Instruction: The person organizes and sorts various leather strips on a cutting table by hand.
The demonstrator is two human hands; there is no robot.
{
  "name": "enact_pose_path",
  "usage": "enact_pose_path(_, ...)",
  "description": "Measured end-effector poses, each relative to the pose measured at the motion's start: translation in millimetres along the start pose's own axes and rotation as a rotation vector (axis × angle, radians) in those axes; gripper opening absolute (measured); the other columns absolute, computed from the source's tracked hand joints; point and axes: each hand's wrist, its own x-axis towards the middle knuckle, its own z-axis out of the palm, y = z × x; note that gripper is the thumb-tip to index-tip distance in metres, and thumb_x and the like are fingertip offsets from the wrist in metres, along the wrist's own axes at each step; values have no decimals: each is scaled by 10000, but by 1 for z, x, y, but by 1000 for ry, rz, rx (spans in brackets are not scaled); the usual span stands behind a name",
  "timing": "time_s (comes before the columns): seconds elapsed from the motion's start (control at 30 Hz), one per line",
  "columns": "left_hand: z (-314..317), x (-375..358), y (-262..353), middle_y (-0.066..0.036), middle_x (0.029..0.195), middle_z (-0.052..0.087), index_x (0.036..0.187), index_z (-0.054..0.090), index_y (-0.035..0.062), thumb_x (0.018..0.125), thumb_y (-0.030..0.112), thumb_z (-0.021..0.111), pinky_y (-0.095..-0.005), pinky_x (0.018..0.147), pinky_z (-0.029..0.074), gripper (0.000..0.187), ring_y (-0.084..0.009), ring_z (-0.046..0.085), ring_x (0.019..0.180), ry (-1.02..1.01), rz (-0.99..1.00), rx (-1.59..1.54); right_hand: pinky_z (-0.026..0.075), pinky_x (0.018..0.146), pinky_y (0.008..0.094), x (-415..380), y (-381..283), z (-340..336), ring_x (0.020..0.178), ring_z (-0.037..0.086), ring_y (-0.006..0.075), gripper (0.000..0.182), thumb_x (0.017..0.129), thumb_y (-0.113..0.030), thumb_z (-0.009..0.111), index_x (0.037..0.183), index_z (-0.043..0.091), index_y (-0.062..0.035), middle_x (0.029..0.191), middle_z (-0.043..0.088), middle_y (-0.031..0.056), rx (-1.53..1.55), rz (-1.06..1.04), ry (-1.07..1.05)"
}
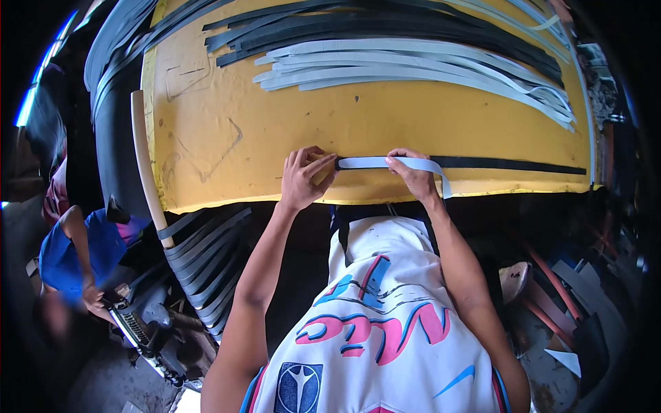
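Observation:
A long black strip [509, 165] lies along the front part of the yellow tabletop [275, 131]. Over its left end runs a white strip [361, 163], which bends up and curls down past the table edge on the right. My left hand [305, 177] is at the left end of the black strip, with fingertips closed on that end. Between thumb and fingers my right hand [413, 173] pinches the white strip, just above the black one. How firmly the two strips touch cannot be made out.
A bundle of white strips [406, 62] and a pile of black strips [385, 26] lie farther back. More black strips hang at the left [203, 268] beside a pale pole [148, 172]. Another person in a blue shirt [82, 251] is at the left.

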Motion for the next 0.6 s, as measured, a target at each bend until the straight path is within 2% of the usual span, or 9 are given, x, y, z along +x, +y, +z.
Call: enact_pose_path(0.6, 2, 0, -2, -64, 1117, 617, 1156, 759, 228, 774, 239, 805, -382, 881, 456, 385, -256, 563, 1004, -3, -11, 7, 521, 682, 242, 0, 4, -1, 751, 667, 113, 253, 911, -218, 722, 973, 716, 28, 810, 713, 67, -50, -36, 15)
